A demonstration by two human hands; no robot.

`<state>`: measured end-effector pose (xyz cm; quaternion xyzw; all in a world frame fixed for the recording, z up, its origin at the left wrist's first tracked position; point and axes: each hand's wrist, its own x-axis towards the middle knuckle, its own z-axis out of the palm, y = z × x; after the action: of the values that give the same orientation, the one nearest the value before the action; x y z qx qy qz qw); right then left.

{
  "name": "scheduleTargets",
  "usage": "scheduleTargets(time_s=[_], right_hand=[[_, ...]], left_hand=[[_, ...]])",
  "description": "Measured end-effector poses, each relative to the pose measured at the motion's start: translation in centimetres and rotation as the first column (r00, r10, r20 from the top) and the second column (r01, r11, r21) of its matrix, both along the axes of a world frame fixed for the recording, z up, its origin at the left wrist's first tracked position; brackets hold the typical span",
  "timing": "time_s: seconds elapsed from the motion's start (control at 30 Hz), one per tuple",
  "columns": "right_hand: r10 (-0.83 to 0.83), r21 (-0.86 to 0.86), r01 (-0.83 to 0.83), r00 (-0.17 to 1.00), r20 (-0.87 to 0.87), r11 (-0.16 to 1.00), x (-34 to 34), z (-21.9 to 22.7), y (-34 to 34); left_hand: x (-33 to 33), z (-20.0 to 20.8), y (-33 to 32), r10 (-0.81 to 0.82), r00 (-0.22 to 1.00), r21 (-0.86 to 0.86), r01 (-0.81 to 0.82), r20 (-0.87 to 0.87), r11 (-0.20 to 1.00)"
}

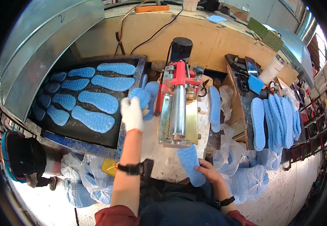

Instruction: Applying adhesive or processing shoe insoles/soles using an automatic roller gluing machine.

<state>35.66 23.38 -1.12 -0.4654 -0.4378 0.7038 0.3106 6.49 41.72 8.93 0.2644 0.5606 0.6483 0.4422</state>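
My left hand [132,114], in a white glove, is closed on a blue insole [140,96] beside the right edge of a dark conveyor bed [115,140]. Several blue insoles [93,119] lie flat on that bed in rows. My bare right hand [208,171] pinches the edge of another blue insole [189,164], whose upper end reaches under the front of a roller machine [179,113] with a red frame and a shiny metal roller. Between my left hand and the machine, a further blue insole [152,98] lies on the worktop.
Right of the machine, a long blue insole [214,107] lies on the worktop. A dark side table [248,130] bears stacked insoles [280,120], a white bottle [272,69] and a phone [251,66]. Clear bags of insoles [249,184] stand on the floor. A metal hood [54,41] rises over the conveyor.
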Motion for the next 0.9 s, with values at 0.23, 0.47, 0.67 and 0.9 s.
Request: scheduleTargets(time_s=[0.23,0.47,0.67,0.9], right_hand=[[0.184,0.141,-0.303,0.823,0.537,0.942,-4.1,-1.8,2.6],[0.307,0.730,-0.473,0.880,0.362,0.493,-11.2,8.4,1.7],[0.659,0.484,-0.571,0.752,-0.016,0.664,-11.8,9.9,-0.1],[0.149,0.429,-0.074,0.978,-0.145,0.900,-0.1,8.6,-1.8]], left_hand=[[-7.7,9.1,-15.0,-0.013,0.963,0.024,0.020,-0.271,1.000],[-13.4,9.1,-24.3,-0.338,0.899,0.136,0.385,-0.278,0.913],[-8.8,8.1,-21.2,-0.504,0.827,0.078,0.536,-0.250,0.841],[-5.7,8.2,-17.8,-0.773,0.634,0.436,0.704,-0.031,0.561]])
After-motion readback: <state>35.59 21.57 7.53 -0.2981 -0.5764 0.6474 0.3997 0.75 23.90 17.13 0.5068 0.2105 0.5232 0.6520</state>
